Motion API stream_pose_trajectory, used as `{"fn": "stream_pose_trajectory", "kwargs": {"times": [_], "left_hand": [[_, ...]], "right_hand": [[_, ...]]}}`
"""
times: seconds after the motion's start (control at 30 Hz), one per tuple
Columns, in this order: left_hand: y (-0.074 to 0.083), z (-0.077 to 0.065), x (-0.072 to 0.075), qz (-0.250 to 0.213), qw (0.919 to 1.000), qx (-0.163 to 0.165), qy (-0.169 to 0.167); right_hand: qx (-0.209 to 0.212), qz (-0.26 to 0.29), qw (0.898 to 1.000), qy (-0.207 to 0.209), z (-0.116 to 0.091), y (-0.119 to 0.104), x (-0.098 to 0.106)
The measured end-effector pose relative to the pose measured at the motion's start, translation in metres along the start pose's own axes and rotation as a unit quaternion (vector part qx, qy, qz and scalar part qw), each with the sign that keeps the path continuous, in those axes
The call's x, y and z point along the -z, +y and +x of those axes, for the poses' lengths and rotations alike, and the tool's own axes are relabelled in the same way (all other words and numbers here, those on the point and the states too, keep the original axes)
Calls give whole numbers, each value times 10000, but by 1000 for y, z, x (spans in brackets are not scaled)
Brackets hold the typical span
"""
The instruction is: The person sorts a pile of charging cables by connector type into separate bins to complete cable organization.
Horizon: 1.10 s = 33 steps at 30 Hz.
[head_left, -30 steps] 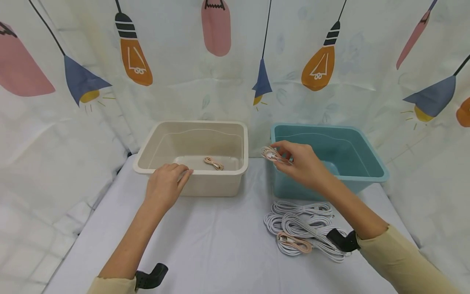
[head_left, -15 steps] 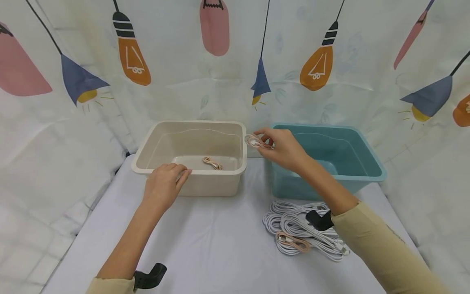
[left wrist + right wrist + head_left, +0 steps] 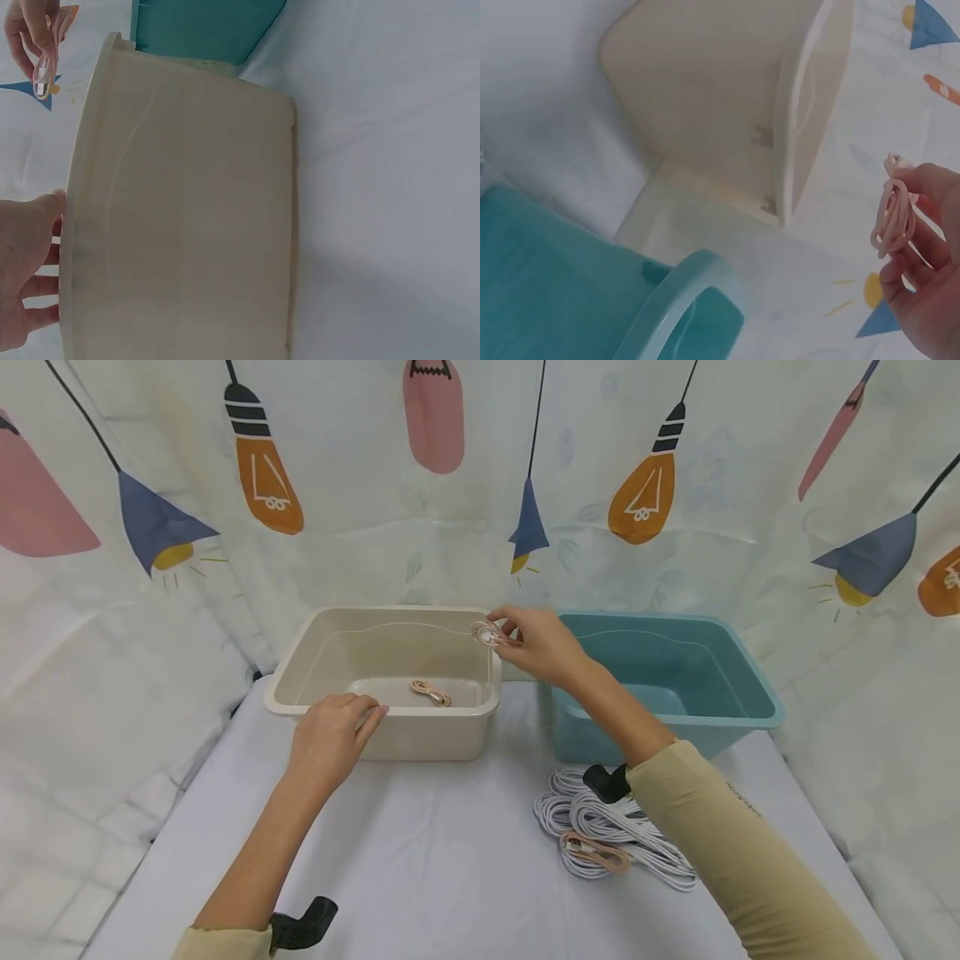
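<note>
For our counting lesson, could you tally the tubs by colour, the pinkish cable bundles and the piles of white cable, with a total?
Beige tub: 1
Teal tub: 1
Pinkish cable bundles: 3 (in the beige tub, in the right hand, on the pile)
White cable pile: 1 (its cables overlap too much to count singly)
Total: 6

No text, label, brand or number can be read.
</note>
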<state>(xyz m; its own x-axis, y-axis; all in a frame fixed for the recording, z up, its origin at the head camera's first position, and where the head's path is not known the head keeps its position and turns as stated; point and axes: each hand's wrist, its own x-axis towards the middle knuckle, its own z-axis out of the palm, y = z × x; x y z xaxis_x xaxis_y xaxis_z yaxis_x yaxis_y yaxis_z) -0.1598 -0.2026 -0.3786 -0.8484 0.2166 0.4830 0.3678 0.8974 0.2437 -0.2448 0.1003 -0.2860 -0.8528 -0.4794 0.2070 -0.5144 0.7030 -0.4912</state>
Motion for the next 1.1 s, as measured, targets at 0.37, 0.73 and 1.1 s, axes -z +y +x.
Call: {"fn": "stream_pose_trajectory", "kwargs": {"times": [0.37, 0.73, 1.1], "left_hand": [[-1, -1, 0, 14, 10000, 46, -58], [0, 1, 2, -19, 9999, 17, -107], [-2, 1, 0, -38, 10000, -37, -55]], "right_hand": [[-64, -8, 9999, -139, 26, -9, -11], [-276, -66, 9993, -244, 52, -15, -18], [-376, 55, 9991, -204, 76, -22, -31]]}}
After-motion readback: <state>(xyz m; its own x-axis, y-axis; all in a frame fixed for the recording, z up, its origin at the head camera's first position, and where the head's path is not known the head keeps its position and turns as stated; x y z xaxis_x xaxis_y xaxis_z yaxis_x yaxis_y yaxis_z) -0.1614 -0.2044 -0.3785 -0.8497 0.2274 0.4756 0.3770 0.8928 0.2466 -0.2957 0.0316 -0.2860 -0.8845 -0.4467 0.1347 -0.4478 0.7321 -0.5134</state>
